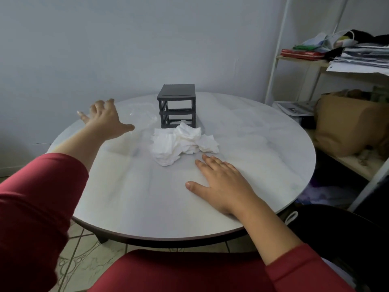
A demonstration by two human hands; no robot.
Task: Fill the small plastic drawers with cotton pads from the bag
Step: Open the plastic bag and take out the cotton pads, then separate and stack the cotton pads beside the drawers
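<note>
A small dark grey plastic drawer unit (177,105) stands at the far side of the round white table (263,144); its slots look hollow, with no drawers visible in them. A heap of white cotton pads (182,142) lies just in front of it. A clear plastic bag (143,113) lies flat to the left of the unit. My left hand (104,120) hovers over the table's far left with fingers spread, holding nothing, close to the bag. My right hand (221,182) rests palm down on the table, just in front of the pads.
A white shelf rack (315,66) stands to the right with stacked papers, a red packet and a brown paper bag (347,125). A dark chair back (336,228) is at the table's right front. A pale wall is behind the table.
</note>
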